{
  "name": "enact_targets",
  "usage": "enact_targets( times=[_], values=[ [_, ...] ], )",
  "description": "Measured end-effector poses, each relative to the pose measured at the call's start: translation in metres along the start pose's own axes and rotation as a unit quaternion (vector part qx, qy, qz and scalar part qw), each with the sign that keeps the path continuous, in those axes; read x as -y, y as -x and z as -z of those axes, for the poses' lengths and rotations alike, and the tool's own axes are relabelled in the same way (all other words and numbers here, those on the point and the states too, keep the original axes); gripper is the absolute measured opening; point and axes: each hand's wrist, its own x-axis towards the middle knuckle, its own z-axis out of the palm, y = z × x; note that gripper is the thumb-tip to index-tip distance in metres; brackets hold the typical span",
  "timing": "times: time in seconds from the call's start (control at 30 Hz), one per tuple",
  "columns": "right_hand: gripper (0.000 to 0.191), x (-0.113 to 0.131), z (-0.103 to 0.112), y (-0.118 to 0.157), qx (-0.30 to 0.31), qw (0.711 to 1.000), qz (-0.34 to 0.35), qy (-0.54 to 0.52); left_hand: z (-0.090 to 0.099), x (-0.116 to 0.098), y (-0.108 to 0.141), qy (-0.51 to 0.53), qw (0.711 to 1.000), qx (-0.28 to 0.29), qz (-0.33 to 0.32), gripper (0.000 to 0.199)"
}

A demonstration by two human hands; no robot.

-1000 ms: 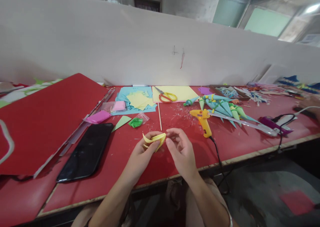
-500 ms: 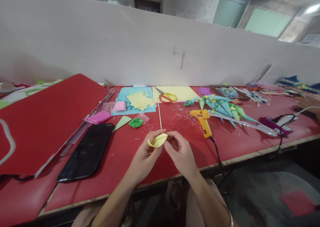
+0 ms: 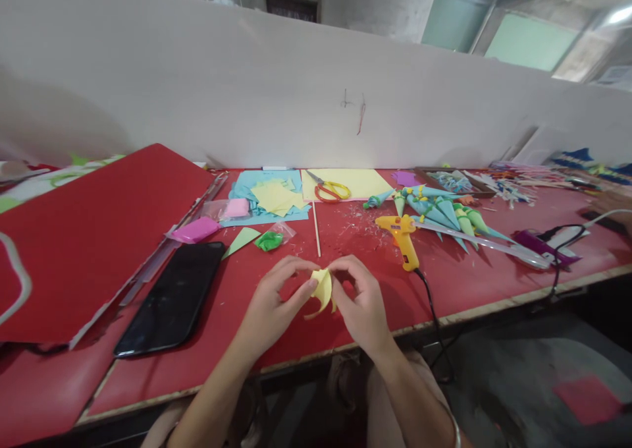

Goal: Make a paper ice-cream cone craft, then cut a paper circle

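Red bench (image 3: 434, 290), white partition (image 3: 247, 92) along its far side. A pale stick (image 3: 316, 230) lies on the bench and serves as reference. Yellow paper (image 3: 322, 286), curved, is held up on the near side of the stick. Left hand (image 3: 274, 301): grip narrow, thumb and finger pinching the paper's left side. Right hand (image 3: 363, 306): grip narrow, fingertips closed on its upper right edge. Left of the stick: green packet (image 3: 269, 240) near, green paper (image 3: 241, 242) next, phone (image 3: 170, 303) farther out. Beyond the stick: scissors (image 3: 328, 189) on a cream sheet (image 3: 368, 183). Right of the stick, well apart: glue gun (image 3: 403, 240), then paper cones (image 3: 444, 212).
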Motion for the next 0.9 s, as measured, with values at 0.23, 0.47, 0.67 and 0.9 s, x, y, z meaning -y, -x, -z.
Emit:
enact_targets(
  times=[0.23,0.47,0.67,0.9],
  values=[
    [0.016,0.001,0.002,-0.001,0.003,0.998,0.05,0.028,0.002,0.002,-0.002,-0.117,0.989,-0.059,-0.074,0.005],
    [0.019,0.005,0.004,0.001,0.044,0.99,0.115,0.071,0.003,0.004,-0.001,-0.121,0.986,0.008,-0.111,0.032],
    [0.019,0.003,0.006,0.001,0.065,0.981,0.15,0.107,0.008,0.005,0.0,-0.098,0.988,0.083,-0.087,0.028],
    [0.02,0.001,0.006,0.001,0.055,0.974,0.152,0.158,0.012,0.005,-0.002,-0.112,0.988,0.05,-0.094,0.024]
  ],
)
